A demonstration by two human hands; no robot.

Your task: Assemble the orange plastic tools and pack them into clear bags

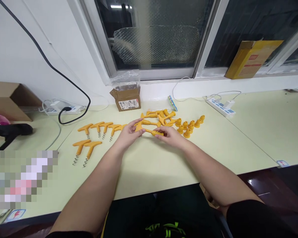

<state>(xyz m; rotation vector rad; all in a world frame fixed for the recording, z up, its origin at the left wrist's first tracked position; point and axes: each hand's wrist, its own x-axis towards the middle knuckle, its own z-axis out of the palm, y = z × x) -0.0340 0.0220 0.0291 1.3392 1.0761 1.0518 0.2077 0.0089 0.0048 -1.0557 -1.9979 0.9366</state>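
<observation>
Yellow, plastic-looking and T-shaped, the corkscrew [147, 131] sits between your two hands over the table [149, 172], seen from your head camera. Your left hand [129, 135] pinches its curved handle between thumb and fingers, while your right hand [171, 136] pinches the smooth, tapered sleeve at the other end; the ribbed shaft shows between them.

To your left lie bare corkscrews [90, 150], with rounded handles, ridged necks and shiny wire spirals. Just beyond your hands, a pile of corkscrews [161, 119] overlaps in the same yellow. Near your right hand, hollow caps [187, 133] stand upright on flared bases, round-mouthed and stepped.

The tabletop looks smooth and pale green, with a seam running through it on your right. Behind the pile, a brown cardboard box [129, 99] bears a white label [129, 104], its print too small to read. A yellow carton [254, 61] leans on the window, marked with red patches you can't make out. Your dark shirt [159, 211] carries bright green lettering, also illegible.
</observation>
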